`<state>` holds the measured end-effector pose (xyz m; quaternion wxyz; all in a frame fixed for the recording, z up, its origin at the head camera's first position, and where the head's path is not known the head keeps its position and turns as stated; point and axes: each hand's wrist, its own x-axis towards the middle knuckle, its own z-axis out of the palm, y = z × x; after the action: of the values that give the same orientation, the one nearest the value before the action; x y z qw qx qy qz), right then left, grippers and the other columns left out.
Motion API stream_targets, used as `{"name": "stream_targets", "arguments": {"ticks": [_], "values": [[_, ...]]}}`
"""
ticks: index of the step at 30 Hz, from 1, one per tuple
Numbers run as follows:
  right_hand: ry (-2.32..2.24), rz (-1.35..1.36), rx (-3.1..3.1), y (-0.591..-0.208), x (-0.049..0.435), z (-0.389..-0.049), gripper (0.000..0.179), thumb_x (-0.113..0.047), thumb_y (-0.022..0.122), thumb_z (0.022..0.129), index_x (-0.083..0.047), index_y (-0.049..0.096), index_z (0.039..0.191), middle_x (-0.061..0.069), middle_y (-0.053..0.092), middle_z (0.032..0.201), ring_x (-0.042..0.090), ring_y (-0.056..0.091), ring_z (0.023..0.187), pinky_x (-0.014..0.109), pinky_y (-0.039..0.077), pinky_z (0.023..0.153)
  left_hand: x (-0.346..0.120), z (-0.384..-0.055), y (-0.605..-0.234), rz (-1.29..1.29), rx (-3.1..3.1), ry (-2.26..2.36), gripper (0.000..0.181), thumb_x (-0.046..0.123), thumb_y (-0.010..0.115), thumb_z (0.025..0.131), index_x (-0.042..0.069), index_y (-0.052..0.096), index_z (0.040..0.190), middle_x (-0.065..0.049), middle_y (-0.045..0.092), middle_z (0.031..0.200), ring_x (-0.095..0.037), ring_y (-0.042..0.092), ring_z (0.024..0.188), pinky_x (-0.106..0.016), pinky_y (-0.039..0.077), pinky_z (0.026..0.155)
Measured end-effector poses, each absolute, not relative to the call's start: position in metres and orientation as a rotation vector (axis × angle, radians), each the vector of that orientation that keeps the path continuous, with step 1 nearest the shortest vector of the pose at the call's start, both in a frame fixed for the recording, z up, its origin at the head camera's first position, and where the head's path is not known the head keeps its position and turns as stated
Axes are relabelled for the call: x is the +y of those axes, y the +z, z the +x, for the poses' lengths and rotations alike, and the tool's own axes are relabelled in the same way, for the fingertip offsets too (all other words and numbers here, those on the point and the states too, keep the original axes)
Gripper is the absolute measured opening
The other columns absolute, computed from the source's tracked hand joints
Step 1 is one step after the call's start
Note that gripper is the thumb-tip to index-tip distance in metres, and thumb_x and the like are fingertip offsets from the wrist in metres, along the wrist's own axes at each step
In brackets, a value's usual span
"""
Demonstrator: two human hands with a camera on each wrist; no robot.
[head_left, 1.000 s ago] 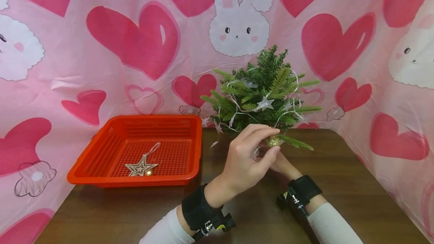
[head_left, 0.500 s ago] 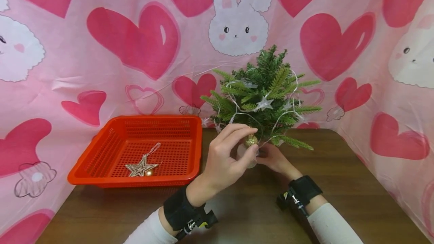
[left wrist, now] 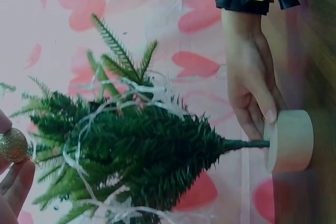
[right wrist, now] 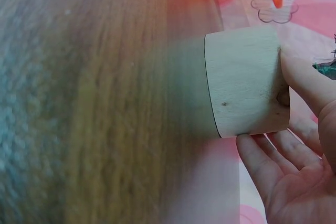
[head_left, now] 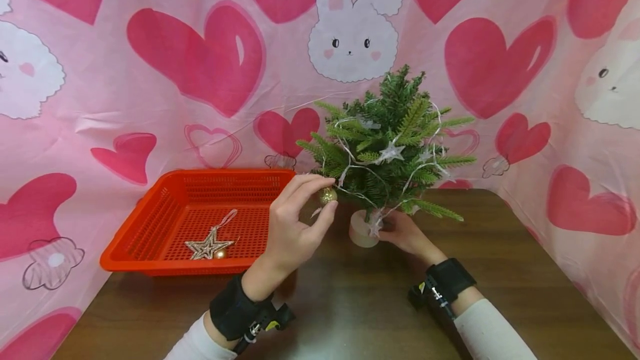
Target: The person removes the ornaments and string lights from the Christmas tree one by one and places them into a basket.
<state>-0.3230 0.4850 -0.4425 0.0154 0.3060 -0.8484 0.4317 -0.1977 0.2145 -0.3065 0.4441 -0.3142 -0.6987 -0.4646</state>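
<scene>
My left hand (head_left: 292, 232) pinches a small gold glitter bauble (head_left: 328, 196) between thumb and fingertips, left of the small Christmas tree (head_left: 395, 107). In the left wrist view the glittery bauble (left wrist: 13, 146) sits at the left edge, between fingertips. Low at the tree, my right hand (head_left: 406, 235) grips its round, pale wooden base (head_left: 362, 230). The right wrist view has the thumb at the top edge of the base (right wrist: 244, 85) and the other fingers along its side. Clear star lights (head_left: 391, 152) on a thin wire wrap the branches.
An orange plastic basket (head_left: 125, 263) stands on the brown wooden table (head_left: 340, 315) at the left. Inside lie a glittery star ornament (head_left: 206, 248) and a smooth gold bauble (head_left: 221, 254). Behind hangs a pink curtain (head_left: 220, 143) with hearts and rabbits.
My left hand has moved left with the gold bauble, away from the tree's lower right branch. The wooden base now shows beside my right hand, which stays in place.
</scene>
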Motion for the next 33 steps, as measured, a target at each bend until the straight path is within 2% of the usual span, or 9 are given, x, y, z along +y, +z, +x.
{"name": "stream_targets", "arguments": {"ticks": [3, 5, 12, 19, 24, 33], "values": [[1.310, 0.951, -2.649, -0.443, 0.484, -0.323, 0.041, -0.006, 0.077, 0.084, 0.004, 0.063, 0.121, 0.018, 0.070, 0.114, 0.019, 0.066, 0.106, 0.037, 0.056, 0.090, 0.206, -0.198, -0.308, -0.731, -1.766, -1.132, 0.029, 0.007, 0.073, 0.084, 0.004, 0.070, 0.112, -0.010, 0.068, 0.109, -0.019, 0.064, 0.095, -0.029, 0.055, 0.082], [1.295, 0.940, -2.655, -0.442, 0.484, -0.322, 0.042, -0.008, 0.077, 0.083, 0.003, 0.064, 0.122, 0.017, 0.071, 0.114, 0.022, 0.066, 0.106, 0.039, 0.056, 0.091, 0.201, -0.199, -0.309, -0.702, -1.795, -1.123, 0.029, 0.008, 0.073, 0.084, 0.005, 0.071, 0.113, -0.010, 0.069, 0.109, -0.021, 0.065, 0.100, -0.027, 0.053, 0.088], [1.260, 0.941, -2.626, -0.443, 0.483, -0.321, 0.043, -0.009, 0.079, 0.082, 0.000, 0.065, 0.121, 0.015, 0.071, 0.113, 0.014, 0.065, 0.105, 0.038, 0.055, 0.092, 0.186, -0.202, -0.313, -0.645, -1.890, -1.084, 0.029, 0.010, 0.072, 0.086, 0.008, 0.071, 0.114, -0.008, 0.069, 0.112, -0.019, 0.064, 0.101, -0.029, 0.053, 0.084], [1.253, 0.955, -2.607, -0.442, 0.484, -0.321, 0.042, -0.009, 0.079, 0.082, 0.000, 0.065, 0.120, 0.015, 0.071, 0.112, 0.011, 0.065, 0.104, 0.037, 0.056, 0.090, 0.171, -0.206, -0.317, -0.597, -1.962, -1.006, 0.029, 0.011, 0.073, 0.085, 0.010, 0.071, 0.114, -0.005, 0.069, 0.111, -0.018, 0.065, 0.102, -0.032, 0.053, 0.086], [1.270, 0.932, -2.642, -0.443, 0.483, -0.322, 0.041, -0.012, 0.080, 0.082, -0.002, 0.065, 0.118, 0.014, 0.070, 0.112, 0.014, 0.065, 0.105, 0.034, 0.055, 0.091, 0.156, -0.208, -0.320, -0.548, -2.010, -0.959, 0.027, 0.011, 0.072, 0.086, 0.008, 0.070, 0.113, -0.006, 0.069, 0.109, -0.019, 0.065, 0.099, -0.037, 0.054, 0.084], [1.266, 0.925, -2.652, -0.443, 0.483, -0.323, 0.042, -0.013, 0.080, 0.082, -0.004, 0.065, 0.120, 0.012, 0.070, 0.114, 0.021, 0.065, 0.109, 0.041, 0.055, 0.094, 0.128, -0.216, -0.328, -0.475, -2.159, -0.823, 0.030, 0.011, 0.074, 0.085, 0.005, 0.069, 0.114, -0.009, 0.069, 0.107, -0.022, 0.066, 0.094, -0.042, 0.057, 0.081]]}}
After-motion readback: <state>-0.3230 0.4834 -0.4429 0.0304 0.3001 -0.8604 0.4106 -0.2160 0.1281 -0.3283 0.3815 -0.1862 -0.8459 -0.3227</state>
